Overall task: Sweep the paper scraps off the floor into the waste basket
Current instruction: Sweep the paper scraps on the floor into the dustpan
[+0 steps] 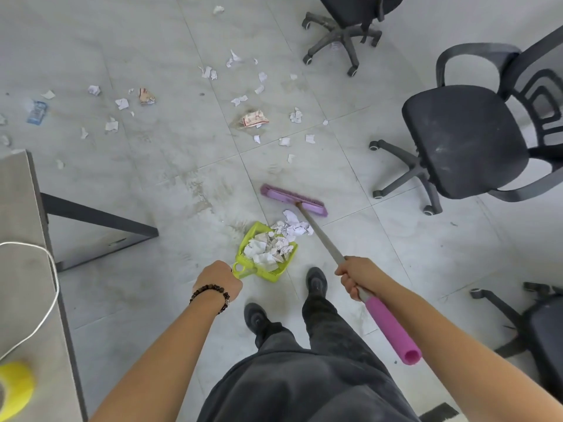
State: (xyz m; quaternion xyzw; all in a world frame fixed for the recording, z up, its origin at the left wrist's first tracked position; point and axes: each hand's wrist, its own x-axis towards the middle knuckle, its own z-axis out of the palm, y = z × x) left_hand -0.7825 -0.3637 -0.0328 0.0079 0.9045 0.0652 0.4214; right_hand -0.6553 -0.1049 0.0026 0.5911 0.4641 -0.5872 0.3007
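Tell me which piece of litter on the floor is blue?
The wrapper lying at the far left; all the other scraps are white or brownish with red print.

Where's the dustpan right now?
Head view, centre: the dustpan sits on the floor ahead of the shoes, its handle gripped by the left hand, scraps piled at its mouth, broom head just beyond.

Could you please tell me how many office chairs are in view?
3 office chairs: top centre, right, and bottom right, partly cut off. More may be hidden.
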